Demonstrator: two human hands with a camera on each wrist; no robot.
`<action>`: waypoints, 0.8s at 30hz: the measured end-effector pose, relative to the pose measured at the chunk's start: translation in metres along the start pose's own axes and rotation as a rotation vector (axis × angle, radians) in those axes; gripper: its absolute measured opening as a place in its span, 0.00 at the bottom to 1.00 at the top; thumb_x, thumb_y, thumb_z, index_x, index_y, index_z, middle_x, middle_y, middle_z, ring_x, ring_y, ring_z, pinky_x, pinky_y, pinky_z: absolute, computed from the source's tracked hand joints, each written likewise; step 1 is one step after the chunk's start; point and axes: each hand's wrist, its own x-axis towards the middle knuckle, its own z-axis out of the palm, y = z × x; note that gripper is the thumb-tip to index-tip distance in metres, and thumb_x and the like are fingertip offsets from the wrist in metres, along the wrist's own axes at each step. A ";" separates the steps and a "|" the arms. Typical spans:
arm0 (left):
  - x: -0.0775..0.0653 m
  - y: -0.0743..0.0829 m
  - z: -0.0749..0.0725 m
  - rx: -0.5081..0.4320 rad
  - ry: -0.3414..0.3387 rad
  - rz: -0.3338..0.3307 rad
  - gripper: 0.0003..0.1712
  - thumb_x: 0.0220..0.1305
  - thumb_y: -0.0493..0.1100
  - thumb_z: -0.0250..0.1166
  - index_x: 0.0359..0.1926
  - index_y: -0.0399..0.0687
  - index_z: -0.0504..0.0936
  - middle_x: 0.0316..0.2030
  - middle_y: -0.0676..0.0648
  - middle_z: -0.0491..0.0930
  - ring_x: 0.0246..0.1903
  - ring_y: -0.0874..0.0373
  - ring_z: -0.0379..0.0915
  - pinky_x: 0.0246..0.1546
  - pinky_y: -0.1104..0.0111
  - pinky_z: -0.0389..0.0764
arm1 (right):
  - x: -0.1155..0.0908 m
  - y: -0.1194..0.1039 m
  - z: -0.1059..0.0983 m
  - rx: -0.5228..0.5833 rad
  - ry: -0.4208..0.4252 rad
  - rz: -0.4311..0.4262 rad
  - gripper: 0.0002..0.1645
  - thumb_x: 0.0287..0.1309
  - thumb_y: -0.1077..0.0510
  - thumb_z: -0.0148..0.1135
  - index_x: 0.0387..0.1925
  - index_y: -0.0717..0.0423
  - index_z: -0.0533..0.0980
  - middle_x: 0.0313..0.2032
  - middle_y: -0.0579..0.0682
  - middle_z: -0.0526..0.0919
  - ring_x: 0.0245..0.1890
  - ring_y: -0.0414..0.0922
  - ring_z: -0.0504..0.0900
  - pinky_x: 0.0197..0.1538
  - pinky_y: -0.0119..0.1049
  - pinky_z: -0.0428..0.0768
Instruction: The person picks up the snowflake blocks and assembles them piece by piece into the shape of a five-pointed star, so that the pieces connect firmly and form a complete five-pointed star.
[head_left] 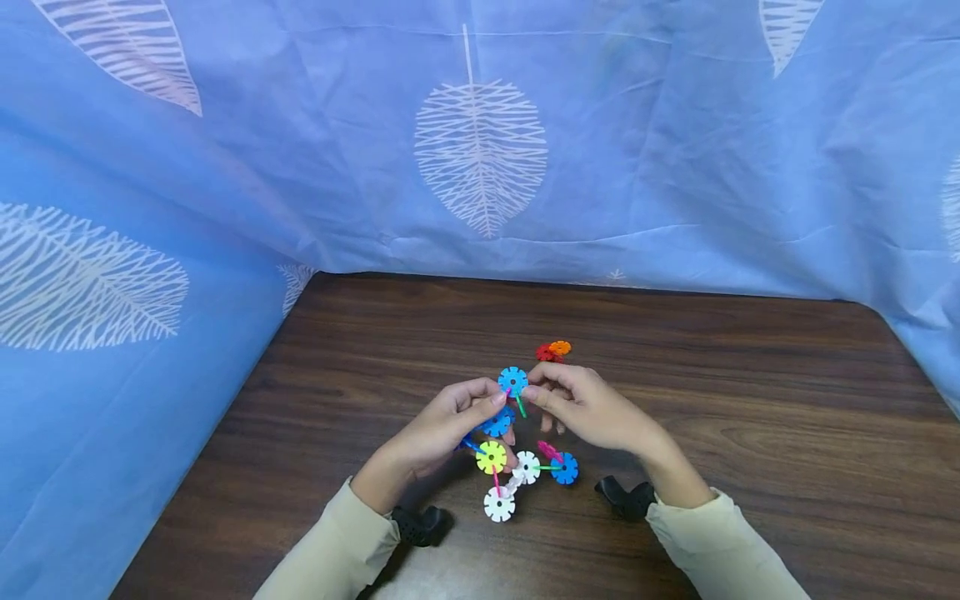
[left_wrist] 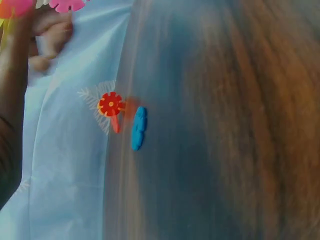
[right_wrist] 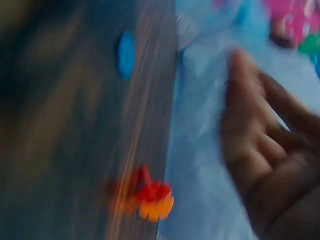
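Note:
My left hand [head_left: 450,425] holds a chain of notched plastic snowflake discs at its blue discs, thumb over the front. At the top of the chain is a light blue disc [head_left: 513,379] with a green disc [head_left: 521,407] slotted edge-on below it. My right hand [head_left: 588,408] pinches the right edge of that light blue disc with thumb and forefinger. From the left hand hang a yellow disc [head_left: 491,457], white discs [head_left: 499,505] and, out at the right, a darker blue disc [head_left: 565,468] with a pink one [head_left: 550,451]. Both wrist views are blurred.
Beyond the right hand, a red disc [head_left: 544,352] joined to an orange disc [head_left: 561,347] lies on the dark wooden table [head_left: 750,400]. A loose blue piece [left_wrist: 139,128] shows in the left wrist view. Blue leaf-print cloth [head_left: 637,167] hangs behind and at the left.

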 end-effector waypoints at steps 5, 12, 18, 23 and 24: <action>-0.001 0.003 -0.004 0.020 0.020 0.010 0.25 0.83 0.48 0.50 0.57 0.24 0.69 0.32 0.40 0.83 0.29 0.55 0.87 0.38 0.66 0.88 | 0.020 0.017 -0.014 -0.143 -0.310 0.141 0.18 0.76 0.56 0.59 0.59 0.63 0.76 0.26 0.52 0.80 0.24 0.49 0.80 0.31 0.40 0.82; -0.006 0.003 -0.009 0.023 0.018 0.004 0.26 0.83 0.49 0.51 0.57 0.24 0.70 0.32 0.43 0.84 0.29 0.55 0.87 0.38 0.67 0.87 | 0.043 0.029 0.005 -0.399 -0.308 0.122 0.15 0.66 0.56 0.71 0.50 0.54 0.77 0.24 0.44 0.72 0.22 0.37 0.68 0.28 0.31 0.67; -0.010 0.004 -0.013 0.023 0.027 0.014 0.18 0.83 0.49 0.50 0.50 0.35 0.75 0.32 0.43 0.84 0.29 0.55 0.87 0.35 0.67 0.87 | 0.048 0.031 0.021 -0.581 -0.217 0.162 0.14 0.64 0.54 0.73 0.28 0.50 0.76 0.21 0.43 0.68 0.21 0.38 0.65 0.24 0.32 0.62; -0.009 0.003 -0.014 0.017 0.026 0.025 0.19 0.83 0.48 0.50 0.49 0.34 0.74 0.32 0.42 0.84 0.29 0.53 0.88 0.35 0.66 0.87 | 0.047 0.032 0.023 -0.460 -0.233 0.210 0.13 0.62 0.61 0.74 0.32 0.55 0.73 0.22 0.45 0.68 0.22 0.40 0.64 0.26 0.32 0.62; -0.010 0.002 -0.014 0.010 0.019 0.027 0.19 0.83 0.48 0.51 0.50 0.33 0.74 0.32 0.41 0.84 0.29 0.52 0.88 0.36 0.65 0.88 | 0.047 0.033 0.023 -0.425 -0.241 0.211 0.14 0.62 0.62 0.74 0.33 0.56 0.73 0.22 0.46 0.68 0.22 0.40 0.65 0.26 0.32 0.62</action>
